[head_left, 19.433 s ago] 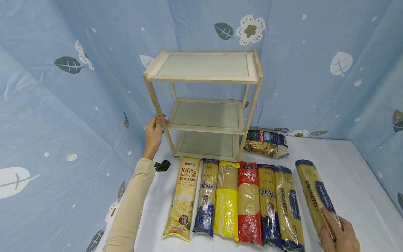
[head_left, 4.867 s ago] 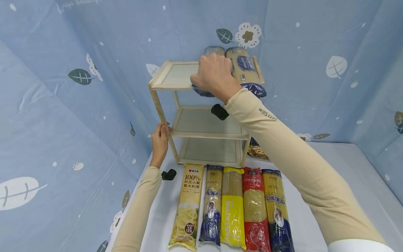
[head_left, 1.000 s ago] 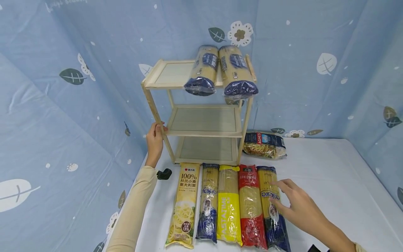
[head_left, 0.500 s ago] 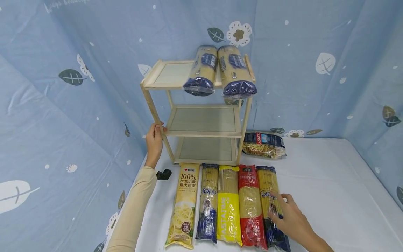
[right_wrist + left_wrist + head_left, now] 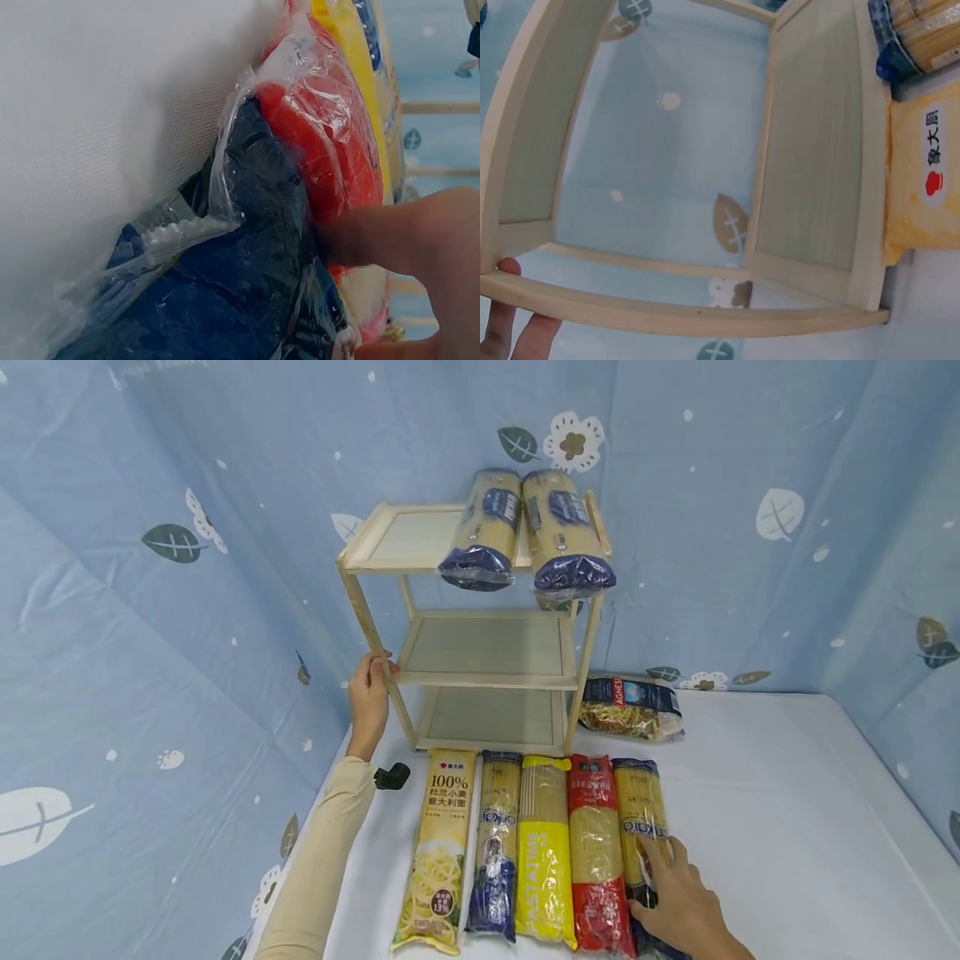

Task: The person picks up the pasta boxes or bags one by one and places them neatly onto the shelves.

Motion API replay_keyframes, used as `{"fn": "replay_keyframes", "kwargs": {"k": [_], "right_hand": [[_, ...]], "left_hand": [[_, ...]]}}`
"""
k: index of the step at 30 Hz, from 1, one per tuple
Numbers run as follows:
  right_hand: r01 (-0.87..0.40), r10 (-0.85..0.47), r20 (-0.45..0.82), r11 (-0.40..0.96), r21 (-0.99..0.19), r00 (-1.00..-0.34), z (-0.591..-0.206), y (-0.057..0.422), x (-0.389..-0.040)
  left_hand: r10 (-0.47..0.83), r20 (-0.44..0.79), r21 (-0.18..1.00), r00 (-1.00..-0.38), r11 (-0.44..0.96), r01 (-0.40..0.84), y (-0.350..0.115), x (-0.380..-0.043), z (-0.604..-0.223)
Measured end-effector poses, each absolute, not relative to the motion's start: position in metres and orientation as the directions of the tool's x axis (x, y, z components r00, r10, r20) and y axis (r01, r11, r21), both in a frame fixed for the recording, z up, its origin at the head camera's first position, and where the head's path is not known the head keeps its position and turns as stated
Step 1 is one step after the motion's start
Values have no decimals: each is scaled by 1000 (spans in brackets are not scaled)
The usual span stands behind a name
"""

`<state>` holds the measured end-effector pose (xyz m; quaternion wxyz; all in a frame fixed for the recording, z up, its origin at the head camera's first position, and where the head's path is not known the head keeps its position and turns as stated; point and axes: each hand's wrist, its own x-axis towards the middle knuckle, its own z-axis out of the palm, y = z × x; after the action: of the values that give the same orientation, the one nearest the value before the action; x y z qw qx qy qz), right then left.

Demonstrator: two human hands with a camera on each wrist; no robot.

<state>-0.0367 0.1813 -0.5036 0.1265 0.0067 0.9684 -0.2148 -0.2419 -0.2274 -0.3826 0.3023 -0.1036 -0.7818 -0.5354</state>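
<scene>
My left hand (image 5: 368,693) grips the front left post of a three-tier wooden shelf rack (image 5: 487,679); in the left wrist view its fingers (image 5: 534,337) curl at the wooden bar. The right hand (image 5: 686,906) is on the rightmost pack of ankara spaghetti (image 5: 639,793), blue at its lower end. Its thumb (image 5: 367,238) reaches into the gap beside the red pasta pack (image 5: 596,843), with the other fingers over the ankara pack. Two spaghetti packs (image 5: 483,527) lie side by side on the top shelf's right part, their blue ends jutting past the front edge.
Left of the red pack lie a yellow PASTATIME pack (image 5: 546,860), another ankara pack (image 5: 495,852) and a long cream noodle pack (image 5: 438,852). An AGNESI pasta bag (image 5: 632,706) rests behind, right of the rack. Blue patterned curtain (image 5: 750,568) surrounds the white tabletop (image 5: 787,827).
Two spaghetti packs have gone from the table's right side to the top shelf. My right hand has since come down onto the ankara pack and closed around it. The left hand keeps its grip.
</scene>
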Motion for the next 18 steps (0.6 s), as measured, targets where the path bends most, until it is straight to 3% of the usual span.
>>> {"fn": "replay_keyframes", "kwargs": {"k": [12, 18], "right_hand": [[130, 27, -253, 907, -402, -967, -517, 181, -39], [161, 26, -259, 840, -518, -966, -523, 181, -36]], "left_hand": [[-175, 582, 775, -794, 418, 475, -226, -241, -382], [-189, 581, 777, -791, 417, 471, -225, -239, -381]]}}
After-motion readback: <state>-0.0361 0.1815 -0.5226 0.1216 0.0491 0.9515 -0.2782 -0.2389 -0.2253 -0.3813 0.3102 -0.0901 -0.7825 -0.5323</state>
